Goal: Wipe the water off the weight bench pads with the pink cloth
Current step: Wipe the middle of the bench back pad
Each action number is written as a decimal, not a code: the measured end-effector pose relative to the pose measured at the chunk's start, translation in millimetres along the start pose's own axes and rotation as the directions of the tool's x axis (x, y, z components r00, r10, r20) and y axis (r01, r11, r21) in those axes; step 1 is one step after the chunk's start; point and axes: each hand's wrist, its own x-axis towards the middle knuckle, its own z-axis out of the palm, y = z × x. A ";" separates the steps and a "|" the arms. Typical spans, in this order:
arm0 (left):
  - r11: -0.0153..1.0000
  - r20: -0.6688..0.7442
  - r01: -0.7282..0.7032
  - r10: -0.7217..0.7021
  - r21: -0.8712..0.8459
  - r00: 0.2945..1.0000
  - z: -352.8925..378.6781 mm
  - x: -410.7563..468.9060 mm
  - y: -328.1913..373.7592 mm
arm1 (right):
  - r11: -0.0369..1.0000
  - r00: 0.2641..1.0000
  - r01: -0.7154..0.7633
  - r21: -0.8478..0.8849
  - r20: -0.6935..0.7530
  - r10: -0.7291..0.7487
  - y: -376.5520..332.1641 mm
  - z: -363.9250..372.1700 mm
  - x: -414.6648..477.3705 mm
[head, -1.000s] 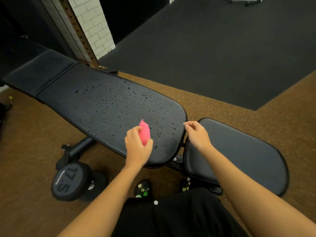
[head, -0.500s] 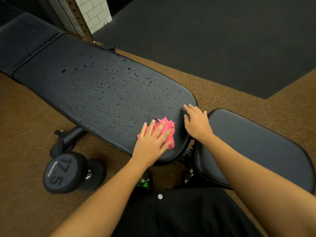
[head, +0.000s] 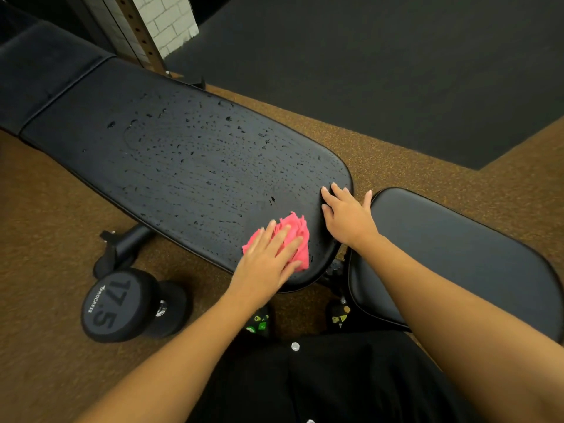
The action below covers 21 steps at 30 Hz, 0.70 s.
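Note:
The long black back pad [head: 189,160] of the weight bench runs from upper left to centre and is speckled with water drops. The smaller seat pad [head: 457,257] lies to its right and looks dry. My left hand [head: 268,261] lies flat with straight fingers on the pink cloth [head: 297,236], pressing it onto the near right end of the back pad. My right hand [head: 348,215] rests with spread fingers on the right end of that pad, thumb toward the gap between the pads.
A black 17.5 dumbbell [head: 122,306] lies on the brown floor by the bench leg [head: 128,242] at lower left. A perforated rack upright [head: 137,29] and white brick wall [head: 171,19] stand behind the bench. Dark matting [head: 396,71] covers the floor beyond.
My left hand, which held the bunched cloth above the pad a second ago, came down flat on it and keeps pressing it there. My right hand settled onto the pad's right end.

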 end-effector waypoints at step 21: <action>0.993 0.021 0.104 -0.105 0.056 0.994 -0.1 24.8 -37.0 | 0.999 0.993 -0.025 0.026 0.117 0.022 -0.3 -13.1 2.6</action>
